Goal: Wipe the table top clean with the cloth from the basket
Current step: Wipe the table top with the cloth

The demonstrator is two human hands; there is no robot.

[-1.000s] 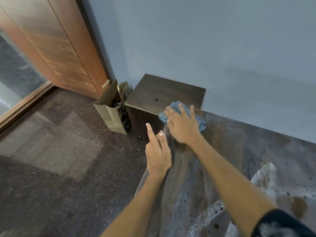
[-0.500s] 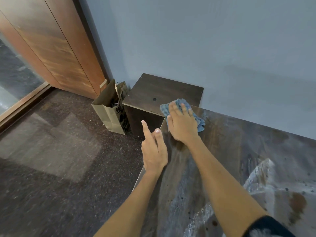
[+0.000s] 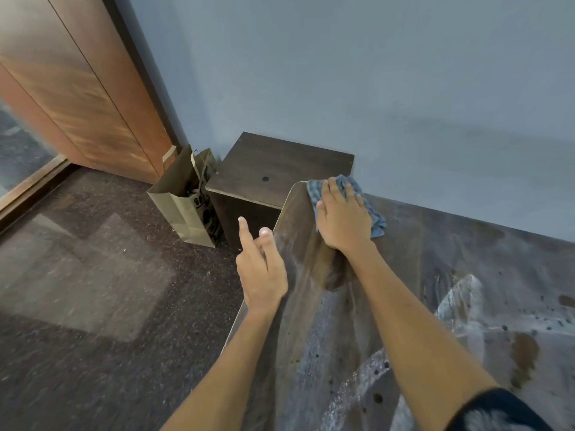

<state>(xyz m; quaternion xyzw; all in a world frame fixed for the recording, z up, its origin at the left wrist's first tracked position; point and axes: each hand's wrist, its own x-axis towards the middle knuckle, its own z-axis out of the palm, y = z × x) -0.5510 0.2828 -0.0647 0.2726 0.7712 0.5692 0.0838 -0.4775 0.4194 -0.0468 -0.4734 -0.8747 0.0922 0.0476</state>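
1. Head view, my right hand (image 3: 342, 223): I press it flat on the blue cloth (image 3: 371, 209), fingers straight and spread, palm down. Nothing is pinched; the cloth lies under my palm and fingers, with its edges showing past my fingertips and on the far right side.
2. The cloth sits on the far left corner of the table top (image 3: 435, 275), close to the grey-blue wall (image 3: 342, 73).
3. My left hand (image 3: 261, 269) hovers at the table's left edge, holding nothing. The forefinger and another finger point up and forward; I cannot tell how the rest lie.
4. The table top is dark wood grain with pale smears, dark specks and a brown stain (image 3: 524, 353) on the near right part.
5. Beyond the corner, a low dark cabinet (image 3: 280, 169) stands against the wall, and a brown paper bag (image 3: 183, 206) stands just beside it on the speckled floor (image 3: 93, 275).
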